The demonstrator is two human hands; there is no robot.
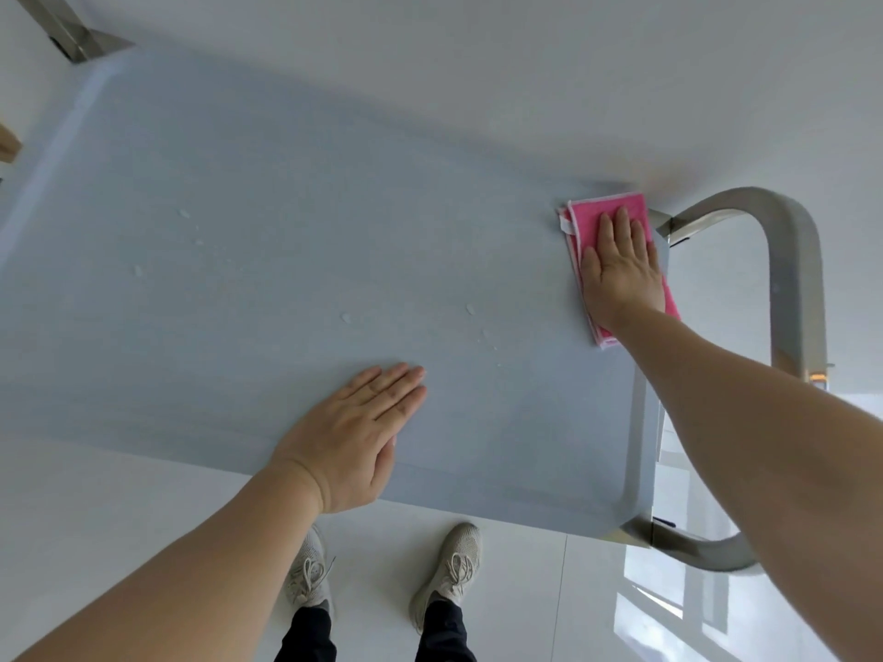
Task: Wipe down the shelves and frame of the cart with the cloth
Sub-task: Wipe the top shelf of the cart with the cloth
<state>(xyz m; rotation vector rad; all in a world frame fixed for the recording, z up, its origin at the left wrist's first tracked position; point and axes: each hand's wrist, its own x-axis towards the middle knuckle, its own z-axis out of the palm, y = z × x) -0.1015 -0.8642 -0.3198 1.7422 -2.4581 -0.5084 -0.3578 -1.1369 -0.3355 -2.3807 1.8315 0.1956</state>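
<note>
The cart's pale blue-grey top shelf (267, 260) fills most of the view, seen from above. A folded pink cloth (587, 217) lies at the shelf's far right corner. My right hand (621, 269) presses flat on the cloth with straight fingers. My left hand (358, 427) rests flat on the shelf near its front edge, fingers straight and together, holding nothing. Several water drops (346, 318) dot the shelf's middle. The cart's curved metal handle (788, 279) rises past the right end of the shelf.
A metal frame post (76, 35) shows at the shelf's far left corner. Glossy white floor tiles (525, 590) lie below, with my two feet in pale shoes (449, 566) by the front edge. A wooden edge (7, 145) pokes in at the left.
</note>
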